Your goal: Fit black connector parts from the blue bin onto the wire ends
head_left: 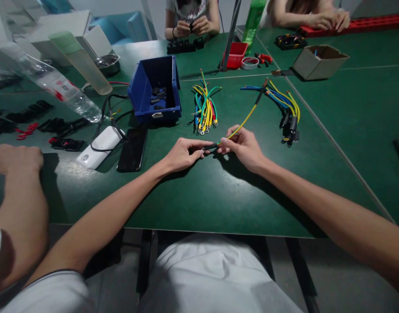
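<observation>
Between my hands, just above the green table (pixel 192 195), is a yellow-green wire (pixel 246 120) with black sleeves near both ends. My left hand (pixel 182 154) pinches the black sleeve (pixel 209 147) at the near end. Beside that sleeve, my right hand (pixel 243 148) grips the wire, whose far end slants up to the right. Beyond my hands lies a bundle of wires with ring terminals (pixel 206 106), yellow, green, blue and red. To the right rests a second bundle of blue and yellow wires (pixel 289 106) with black ends.
A blue bin (pixel 155 111) holds small black pieces. Left of my hands lie a black phone (pixel 132 150), a white power bank (pixel 101 148) and a tilted plastic bottle (pixel 62 89). A cardboard box (pixel 316 65) and red tub (pixel 235 56) stand farther back. Other people sit around the table.
</observation>
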Action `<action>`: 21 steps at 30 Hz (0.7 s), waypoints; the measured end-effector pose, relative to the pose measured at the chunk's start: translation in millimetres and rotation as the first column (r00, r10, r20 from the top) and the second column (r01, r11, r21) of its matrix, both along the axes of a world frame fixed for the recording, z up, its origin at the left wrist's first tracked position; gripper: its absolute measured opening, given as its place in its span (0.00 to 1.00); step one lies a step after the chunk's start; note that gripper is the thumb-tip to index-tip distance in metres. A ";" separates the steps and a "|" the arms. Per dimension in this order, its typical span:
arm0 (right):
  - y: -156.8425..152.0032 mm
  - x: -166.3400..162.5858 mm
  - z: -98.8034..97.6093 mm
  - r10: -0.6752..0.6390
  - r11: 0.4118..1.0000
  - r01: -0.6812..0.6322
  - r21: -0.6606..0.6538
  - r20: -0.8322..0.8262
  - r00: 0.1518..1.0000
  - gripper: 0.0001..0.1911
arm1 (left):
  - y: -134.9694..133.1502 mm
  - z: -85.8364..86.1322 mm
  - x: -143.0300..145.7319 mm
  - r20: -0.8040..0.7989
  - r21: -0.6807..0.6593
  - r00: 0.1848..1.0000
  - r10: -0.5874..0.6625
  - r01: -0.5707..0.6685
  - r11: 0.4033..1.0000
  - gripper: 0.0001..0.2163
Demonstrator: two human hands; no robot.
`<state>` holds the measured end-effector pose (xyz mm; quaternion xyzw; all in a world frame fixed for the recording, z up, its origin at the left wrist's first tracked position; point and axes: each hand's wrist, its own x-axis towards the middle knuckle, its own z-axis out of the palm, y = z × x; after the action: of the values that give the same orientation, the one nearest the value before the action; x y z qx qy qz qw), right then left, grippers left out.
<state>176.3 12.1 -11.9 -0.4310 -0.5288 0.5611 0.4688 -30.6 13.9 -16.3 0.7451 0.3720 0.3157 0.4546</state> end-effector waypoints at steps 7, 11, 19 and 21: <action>-1.4 -0.4 0.6 -0.015 1.000 0.015 0.000 0.026 1.000 0.18 | 0.2 -0.9 -0.9 0.020 0.010 1.000 -0.005 0.005 1.000 0.17; -1.6 -0.6 0.0 -0.013 1.000 0.013 -0.003 0.026 1.000 0.18 | -0.3 -0.3 -1.0 0.026 0.012 1.000 0.002 -0.003 1.000 0.17; -1.6 -0.9 1.5 -0.016 1.000 0.016 -0.008 0.016 1.000 0.19 | 0.6 1.5 -1.8 -0.017 0.044 1.000 -0.005 0.006 0.999 0.18; -1.2 -0.4 1.2 -0.013 1.000 0.013 -0.016 0.020 1.000 0.20 | 0.6 1.1 -1.7 -0.025 0.045 1.000 -0.005 0.006 0.999 0.18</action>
<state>175.9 10.9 -10.8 -0.4439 -0.5261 0.5578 0.4638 -32.3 14.5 -15.2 0.7601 0.3683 0.3133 0.4340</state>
